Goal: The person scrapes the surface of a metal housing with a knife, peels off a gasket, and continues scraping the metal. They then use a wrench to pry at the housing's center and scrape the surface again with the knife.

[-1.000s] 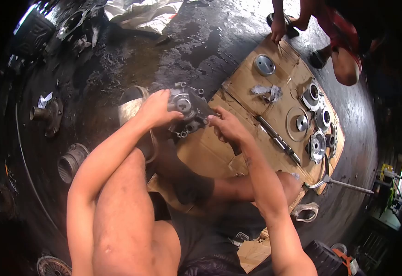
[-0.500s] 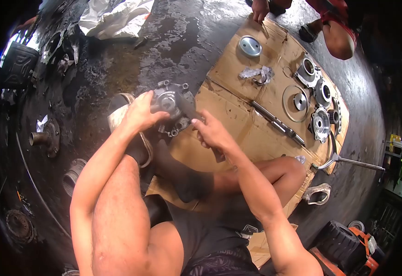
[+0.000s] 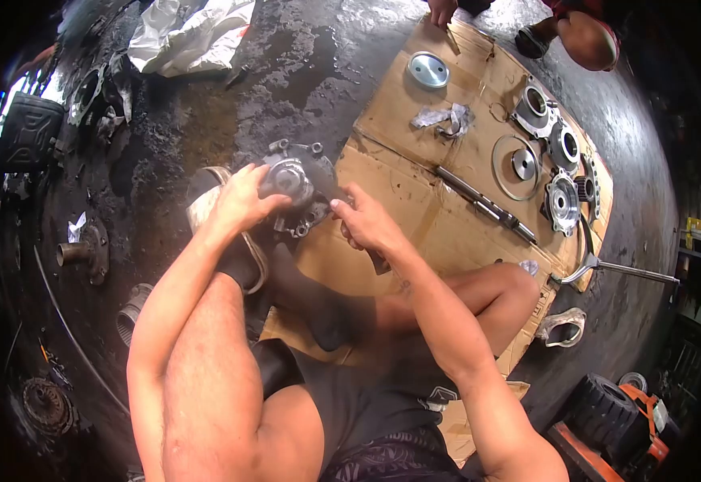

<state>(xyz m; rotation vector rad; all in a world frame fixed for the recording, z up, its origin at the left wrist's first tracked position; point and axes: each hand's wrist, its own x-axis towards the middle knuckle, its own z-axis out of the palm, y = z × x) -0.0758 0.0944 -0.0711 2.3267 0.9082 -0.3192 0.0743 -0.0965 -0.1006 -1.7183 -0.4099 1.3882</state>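
Note:
A grey cast-metal housing (image 3: 290, 183) with a round raised centre and bolt lugs round its rim is held up over my shoe and the cardboard's edge. My left hand (image 3: 248, 198) grips its left side, thumb across the front and fingers over the top. At the housing's right edge, my right hand (image 3: 364, 218) is closed round a flat, dark, blade-like tool (image 3: 380, 263). One end of that tool sticks out below my fist; the other lies against the housing's face, partly blurred. The exact kind of tool I cannot tell.
Cardboard (image 3: 403, 209) to the right carries a long shaft (image 3: 487, 207), a silver disc (image 3: 428, 71), a thin ring (image 3: 498, 173) and several bearing housings (image 3: 563, 205). Another person's hand (image 3: 442, 11) is at its far edge. A white sack (image 3: 190, 36) lies on the oily floor.
The view has shifted slightly. Both hands keep their holds on the housing and the tool. The other person's hand and leg appear higher, nearer the frame's top edge.

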